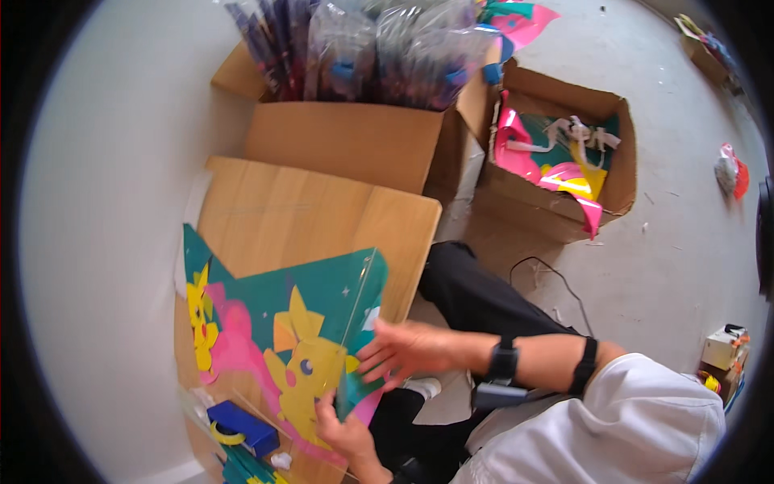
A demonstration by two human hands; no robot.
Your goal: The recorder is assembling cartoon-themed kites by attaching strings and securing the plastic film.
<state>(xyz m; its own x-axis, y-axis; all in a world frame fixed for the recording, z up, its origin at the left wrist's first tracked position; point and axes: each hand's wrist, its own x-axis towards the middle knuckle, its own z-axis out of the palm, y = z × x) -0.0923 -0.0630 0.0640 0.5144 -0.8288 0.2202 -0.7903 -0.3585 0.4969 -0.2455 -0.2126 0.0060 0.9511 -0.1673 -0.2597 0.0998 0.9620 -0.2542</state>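
A glossy green, pink and yellow printed plastic sheet [266, 278] with yellow cartoon figures lies across the wooden table. A narrow clear strip [359, 290] runs along its side nearest me. My left hand [347, 431] is at the sheet's near edge, fingers closed round it by the larger yellow figure. Above it, my right hand [411, 348] reaches over the same edge with fingers stretched out and apart, touching or just over the sheet. A small white piece [371, 318] shows beside its fingertips.
On the table [322, 206] sit a blue tape dispenser [242, 427] and a yellow tape roll [226, 436]. Behind it, a large carton [343, 141] holds several plastic-wrapped items. Another open carton [556, 202] contains coloured sheets and white scraps. A black cable [556, 278] lies on the floor.
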